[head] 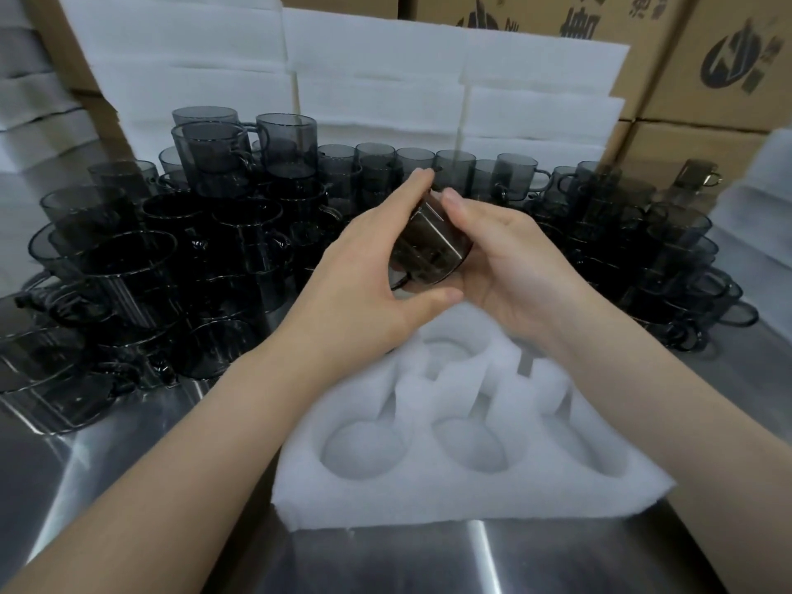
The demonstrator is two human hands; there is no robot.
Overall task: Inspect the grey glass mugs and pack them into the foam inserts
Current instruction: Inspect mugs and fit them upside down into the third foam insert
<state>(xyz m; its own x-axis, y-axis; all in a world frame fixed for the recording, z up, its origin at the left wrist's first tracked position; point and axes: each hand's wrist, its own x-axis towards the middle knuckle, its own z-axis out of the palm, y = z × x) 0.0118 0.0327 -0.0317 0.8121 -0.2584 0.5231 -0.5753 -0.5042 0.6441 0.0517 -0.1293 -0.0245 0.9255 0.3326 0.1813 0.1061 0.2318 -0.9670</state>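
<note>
A grey glass mug (430, 246) is held tilted above the table, between both hands. My left hand (377, 267) grips it from the left, fingers on top and thumb curled under its base. My right hand (510, 259) cups it from the right with fingers curled round its side. Below the hands lies a white foam insert (463, 495) with several round pockets, all showing bare foam. Its far pockets are partly hidden by my wrists.
Several grey mugs (205, 233) stand stacked across the steel table (128, 465), left, behind and right (677, 259) of my hands. White foam sheets (377, 79) lean at the back, with cardboard boxes (728, 70) behind and at the right.
</note>
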